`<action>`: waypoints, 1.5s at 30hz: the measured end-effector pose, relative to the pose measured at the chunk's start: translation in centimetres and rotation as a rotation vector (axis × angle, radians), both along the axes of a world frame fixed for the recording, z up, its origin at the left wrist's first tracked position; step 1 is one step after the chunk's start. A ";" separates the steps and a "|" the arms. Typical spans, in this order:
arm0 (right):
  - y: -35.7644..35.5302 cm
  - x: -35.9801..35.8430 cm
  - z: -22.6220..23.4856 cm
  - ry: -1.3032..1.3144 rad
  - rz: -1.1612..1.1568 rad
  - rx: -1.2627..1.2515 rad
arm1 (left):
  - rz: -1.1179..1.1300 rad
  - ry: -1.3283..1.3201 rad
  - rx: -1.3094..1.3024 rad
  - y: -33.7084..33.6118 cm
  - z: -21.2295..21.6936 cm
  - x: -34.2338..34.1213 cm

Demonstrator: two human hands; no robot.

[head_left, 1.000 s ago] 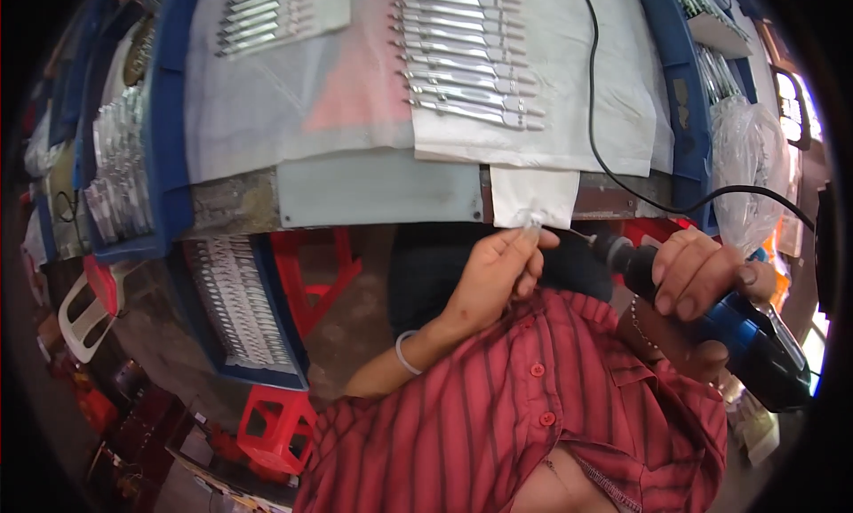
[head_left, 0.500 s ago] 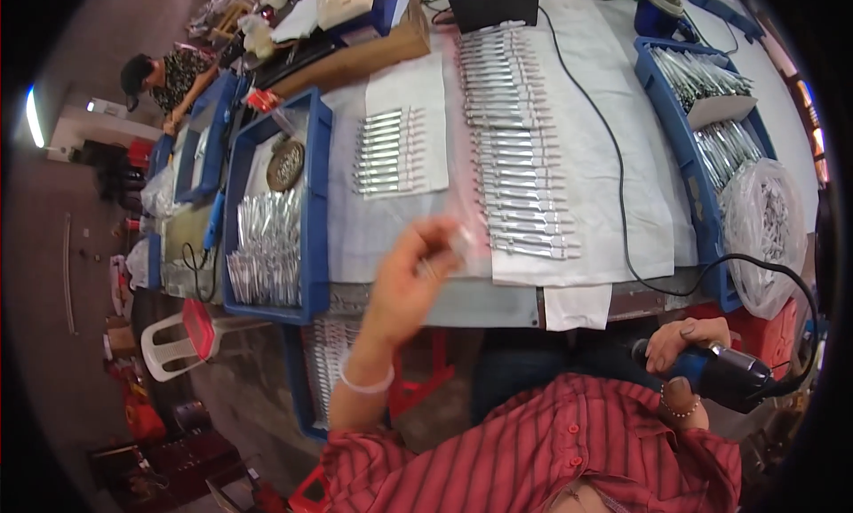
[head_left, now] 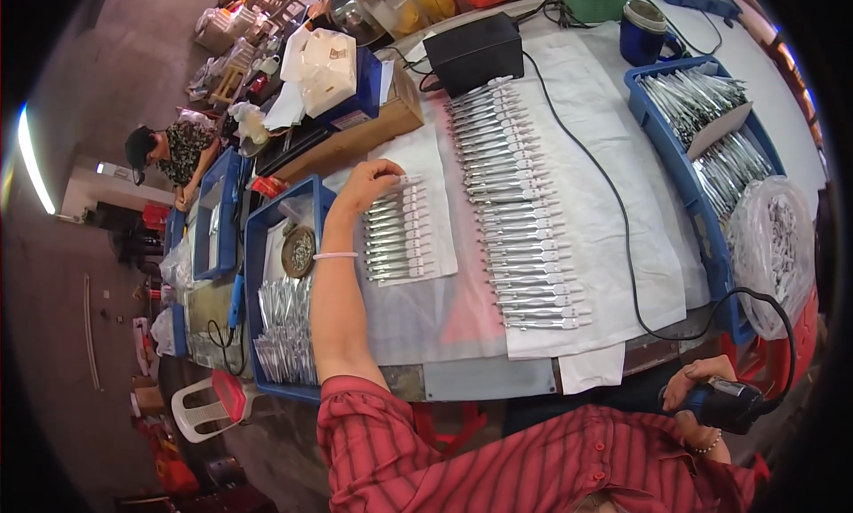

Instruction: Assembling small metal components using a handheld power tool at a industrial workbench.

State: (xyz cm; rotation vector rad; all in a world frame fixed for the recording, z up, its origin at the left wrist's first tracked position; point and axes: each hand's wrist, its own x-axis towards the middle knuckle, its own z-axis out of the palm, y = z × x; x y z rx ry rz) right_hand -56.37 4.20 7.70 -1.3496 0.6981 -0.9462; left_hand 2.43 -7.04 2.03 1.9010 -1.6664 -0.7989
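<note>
Table (head_left: pixel 489 378): spread with white sheets (head_left: pixel 613 202), near edge facing the striped shirt (head_left: pixel 542 460)
Left hand (head_left: pixel 371 186): out over the table's left half, fingers curled down at the far end of the short row of silver pieces (head_left: pixel 397 235), can't tell if they're pinching one
Short row: lying left of the long row (head_left: pixel 526 220), near the left blue bin (head_left: pixel 298 392)
Right hand (head_left: pixel 697 378): by the near right corner, fingers wrapped round a dark power tool (head_left: pixel 727 406)
Right edge: blue bin (head_left: pixel 662 144) packed with silver pieces
</note>
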 end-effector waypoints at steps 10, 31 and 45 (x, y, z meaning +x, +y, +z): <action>-1.5 1.8 0.2 0.029 0.006 0.016 | 0.003 0.116 0.095 -0.7 -2.0 1.3; 0.9 -1.3 -1.2 0.259 -0.075 0.244 | -0.374 -0.143 -0.363 7.3 3.7 -22.8; 2.0 -3.7 -2.8 0.189 -0.055 0.320 | -0.649 -0.631 -0.570 11.5 -0.7 -36.9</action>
